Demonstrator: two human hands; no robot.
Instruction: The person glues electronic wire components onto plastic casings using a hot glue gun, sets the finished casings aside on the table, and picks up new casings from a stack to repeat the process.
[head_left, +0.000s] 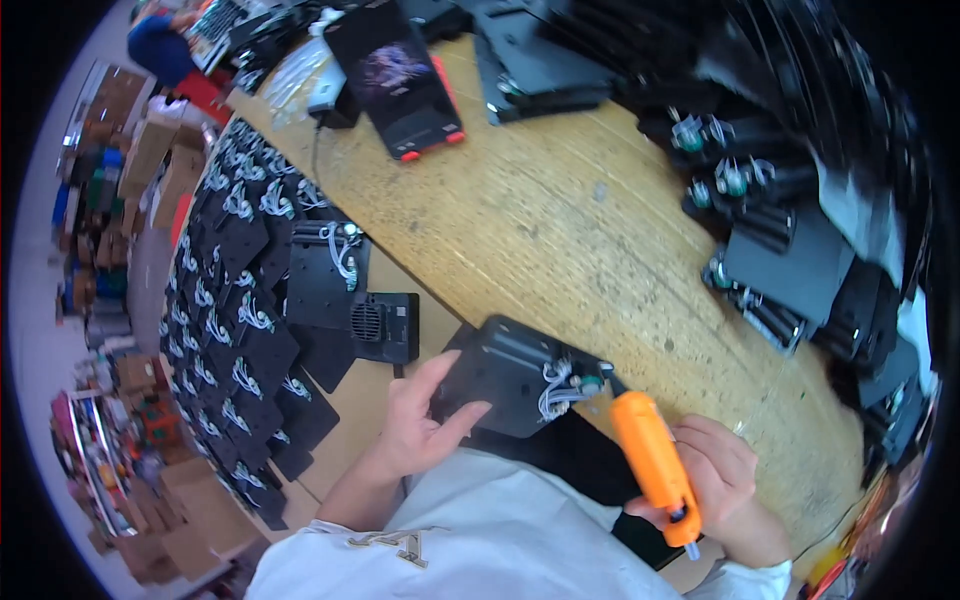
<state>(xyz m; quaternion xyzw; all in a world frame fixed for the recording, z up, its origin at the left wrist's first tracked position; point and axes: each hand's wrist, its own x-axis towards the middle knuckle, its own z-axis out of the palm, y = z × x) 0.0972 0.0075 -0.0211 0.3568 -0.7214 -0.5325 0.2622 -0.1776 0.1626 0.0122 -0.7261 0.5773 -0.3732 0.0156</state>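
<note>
Past the white shirt (500,530), the left hand (410,420) — thumb and finger parted — is apparently braced against the black panel (490,385) at the edge of the table (520,220), so that its wiring (555,392) is presented to the orange glue gun (645,440) gripped by the right hand (715,465).

i see my left hand (412,425) at seven o'clock, thumb (462,422) and forefinger (434,371) parted; my right hand (718,468), at four o'clock, curls in a grip.

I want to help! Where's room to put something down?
Bare wood lies between the red-cornered screen, the orange glue gun and the black plates at right. The far and right edges are crowded; so is the left, with wired panels.
</note>
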